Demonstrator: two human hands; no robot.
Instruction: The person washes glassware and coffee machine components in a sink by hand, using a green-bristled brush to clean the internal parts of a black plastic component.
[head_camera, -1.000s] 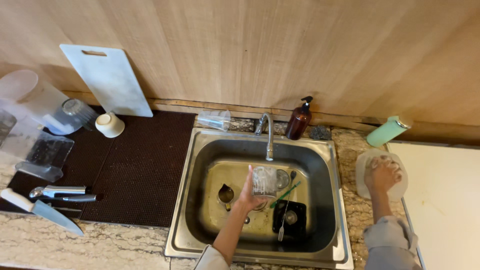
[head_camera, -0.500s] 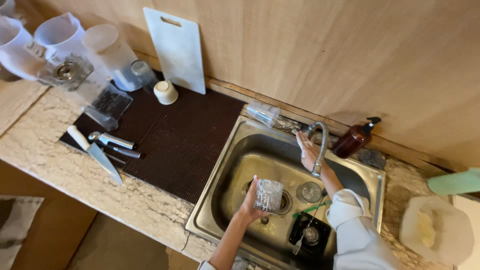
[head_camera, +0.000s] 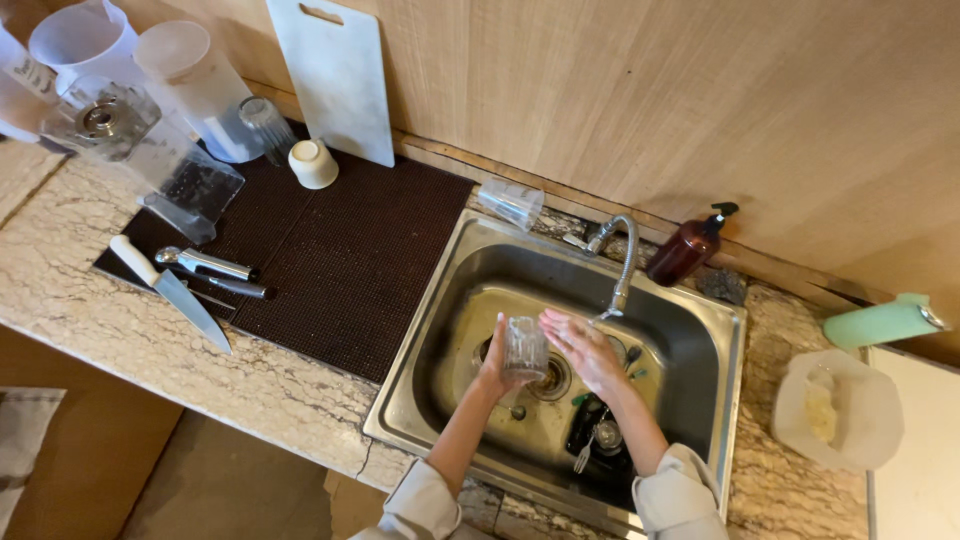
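Left hand (head_camera: 497, 358) grips clear glass (head_camera: 524, 348); right hand (head_camera: 583, 350) open, flat at its 3 o'clock. Wet glass could slip into steel sink (head_camera: 455, 290) and crack.

The sink (head_camera: 700, 320) sits in the table (head_camera: 90, 300) — a mat (head_camera: 340, 260) to its left carries a knife (head_camera: 170, 290), with a cutting board (head_camera: 335, 75) behind. Right of the faucet (head_camera: 620, 250) stands a soap bottle (head_camera: 685, 250) — a bowl (head_camera: 840, 410) farther right.
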